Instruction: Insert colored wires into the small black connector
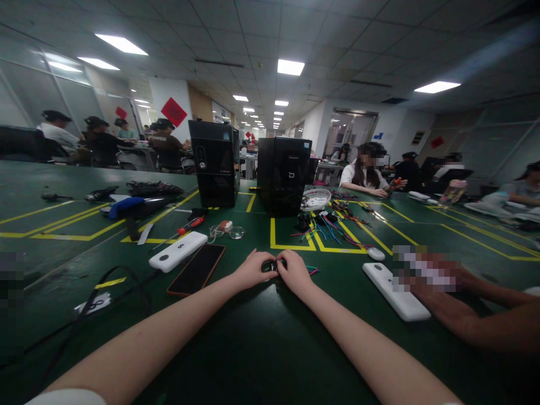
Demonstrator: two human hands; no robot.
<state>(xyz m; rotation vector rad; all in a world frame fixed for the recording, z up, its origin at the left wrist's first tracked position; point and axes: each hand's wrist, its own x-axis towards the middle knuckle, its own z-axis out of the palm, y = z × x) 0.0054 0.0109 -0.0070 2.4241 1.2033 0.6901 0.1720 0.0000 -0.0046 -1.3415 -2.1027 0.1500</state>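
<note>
My left hand (254, 269) and my right hand (294, 272) meet over the green table (257, 349), fingers curled together. Between their fingertips is a small dark part (271, 266), mostly covered, so its kind does not show. Blue and red wires (313, 270) stick out beyond my right hand; whether they join the part, I cannot tell. A dark phone (198, 269) with a brown edge lies left of my left hand. Behind it rest a white power bank (179, 251) and a red screwdriver (190, 225).
Two black computer cases (214, 163) (285, 175) stand ahead. Bundles of coloured wires (331, 226) and a white basket (316, 198) lie right of them. Glasses (236, 232) lie behind the phone. Another person's arms (472, 306) reach in beside a white device (395, 291) and mouse (376, 253).
</note>
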